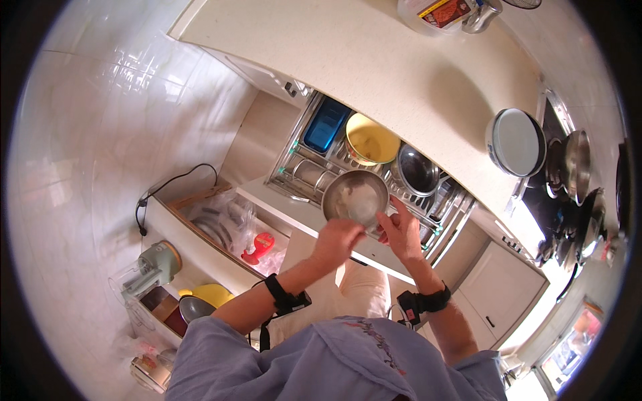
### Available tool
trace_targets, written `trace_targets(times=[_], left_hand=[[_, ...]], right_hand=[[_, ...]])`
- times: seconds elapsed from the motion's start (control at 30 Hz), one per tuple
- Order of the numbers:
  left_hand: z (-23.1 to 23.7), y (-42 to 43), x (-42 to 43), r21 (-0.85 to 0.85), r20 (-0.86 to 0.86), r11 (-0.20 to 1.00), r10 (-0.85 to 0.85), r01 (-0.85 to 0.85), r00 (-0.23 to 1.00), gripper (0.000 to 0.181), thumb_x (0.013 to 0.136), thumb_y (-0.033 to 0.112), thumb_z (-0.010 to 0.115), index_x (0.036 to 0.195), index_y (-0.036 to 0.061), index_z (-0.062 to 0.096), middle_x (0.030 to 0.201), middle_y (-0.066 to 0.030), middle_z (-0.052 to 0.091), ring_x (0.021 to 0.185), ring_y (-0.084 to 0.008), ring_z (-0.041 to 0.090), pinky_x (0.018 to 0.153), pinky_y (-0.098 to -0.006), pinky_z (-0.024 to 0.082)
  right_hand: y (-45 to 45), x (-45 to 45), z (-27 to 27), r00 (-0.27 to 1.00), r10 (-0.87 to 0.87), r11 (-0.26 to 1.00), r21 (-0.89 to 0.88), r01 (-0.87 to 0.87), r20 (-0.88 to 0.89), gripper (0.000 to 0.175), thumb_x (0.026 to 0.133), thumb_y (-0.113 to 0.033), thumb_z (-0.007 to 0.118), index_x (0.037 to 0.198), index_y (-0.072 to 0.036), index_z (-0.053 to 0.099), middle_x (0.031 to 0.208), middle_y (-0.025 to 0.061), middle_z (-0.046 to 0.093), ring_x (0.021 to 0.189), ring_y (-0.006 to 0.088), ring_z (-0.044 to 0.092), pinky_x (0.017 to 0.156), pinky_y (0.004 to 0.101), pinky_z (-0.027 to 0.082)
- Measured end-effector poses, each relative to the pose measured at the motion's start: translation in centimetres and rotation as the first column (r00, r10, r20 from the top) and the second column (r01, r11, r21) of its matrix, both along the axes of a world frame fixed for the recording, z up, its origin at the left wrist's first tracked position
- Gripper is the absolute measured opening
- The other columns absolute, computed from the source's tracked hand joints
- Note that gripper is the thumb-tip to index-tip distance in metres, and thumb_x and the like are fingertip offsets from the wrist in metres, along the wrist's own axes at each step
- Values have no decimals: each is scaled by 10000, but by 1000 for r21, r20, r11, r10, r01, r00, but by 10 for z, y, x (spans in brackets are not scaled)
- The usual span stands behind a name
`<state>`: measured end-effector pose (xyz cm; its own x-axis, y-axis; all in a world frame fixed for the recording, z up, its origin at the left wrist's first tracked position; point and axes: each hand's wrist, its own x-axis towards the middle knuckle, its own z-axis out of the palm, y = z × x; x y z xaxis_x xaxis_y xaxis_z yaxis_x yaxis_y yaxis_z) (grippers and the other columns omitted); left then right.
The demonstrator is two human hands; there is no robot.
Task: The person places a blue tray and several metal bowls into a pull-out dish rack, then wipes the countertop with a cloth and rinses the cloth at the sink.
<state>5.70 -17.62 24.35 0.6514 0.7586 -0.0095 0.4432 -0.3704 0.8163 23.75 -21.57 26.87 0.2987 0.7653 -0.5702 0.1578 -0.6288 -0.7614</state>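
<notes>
A round metal bowl [346, 193] is held above the front part of an open pull-out wire drawer [296, 173]. My right hand [403, 231] grips its right rim, index finger stretched along the outside. Curled over the near rim is my left hand [339, 239]; its fingertips are partly hidden. Behind the bowl, inside the drawer, a yellow basin [373, 138] stands between a blue rectangular container [327, 125] and a dark-bottomed metal pot [417, 169].
The countertop [351, 55] overhangs the drawer's far side. A stack of bowls [515, 143] stands by the stove at right. To the left, an open box [215, 245] holds plastic bags and a red object [258, 248]. A blender-like appliance [159, 265] sits beside it.
</notes>
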Motion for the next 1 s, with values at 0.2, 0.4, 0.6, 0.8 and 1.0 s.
trace_targets(times=[0.2, 0.4, 0.6, 0.8, 1.0], left_hand=[[-49, 57, -40, -612, 23, 702, 475, -363, 880, 187, 813, 130, 679, 897, -16, 599, 655, -25, 546, 645, -57, 476, 554, -242, 395], [-85, 98, -80, -621, -10, 633, 584, -463, 812, 167, 828, 135, 668, 926, 11, 613, 718, 23, 537, 659, -65, 455, 577, -230, 372], [-131, 108, -98, -678, -43, 571, 598, -463, 800, 285, 844, 198, 670, 1044, 22, 568, 803, 39, 484, 756, -57, 424, 677, -217, 345], [-180, 121, -120, -725, -53, 539, 576, -428, 816, 250, 892, 172, 578, 1090, 25, 538, 853, -7, 544, 766, -111, 496, 703, -267, 409], [-192, 125, -120, -425, -399, 751, 345, -505, 849, 187, 908, 158, 509, 1020, 25, 577, 867, -110, 612, 810, -211, 572, 710, -334, 452]], right_hand=[[-15, 43, -2, 985, -170, 976, 141, 165, 31, 348, 890, -95, 580, 1218, 10, 525, 771, 64, 636, 606, 104, 595, 533, 237, 488], [-49, 121, 31, 817, -349, 925, 306, 223, 459, 273, 888, -119, 588, 1144, -23, 596, 890, 50, 642, 761, 107, 602, 657, 259, 526], [-59, 184, 53, 699, -541, 833, 413, 368, 467, 279, 896, -142, 578, 1145, -17, 585, 976, 85, 636, 817, 155, 633, 679, 272, 541], [-53, 205, 56, 666, -609, 786, 443, 431, 431, 356, 906, -187, 585, 1217, -31, 509, 992, 94, 610, 828, 171, 634, 661, 280, 549], [-38, 218, 62, 681, -674, 726, 425, 540, 286, 609, 868, -413, 609, 1263, 12, 422, 1068, 159, 572, 900, 239, 634, 727, 340, 551]])
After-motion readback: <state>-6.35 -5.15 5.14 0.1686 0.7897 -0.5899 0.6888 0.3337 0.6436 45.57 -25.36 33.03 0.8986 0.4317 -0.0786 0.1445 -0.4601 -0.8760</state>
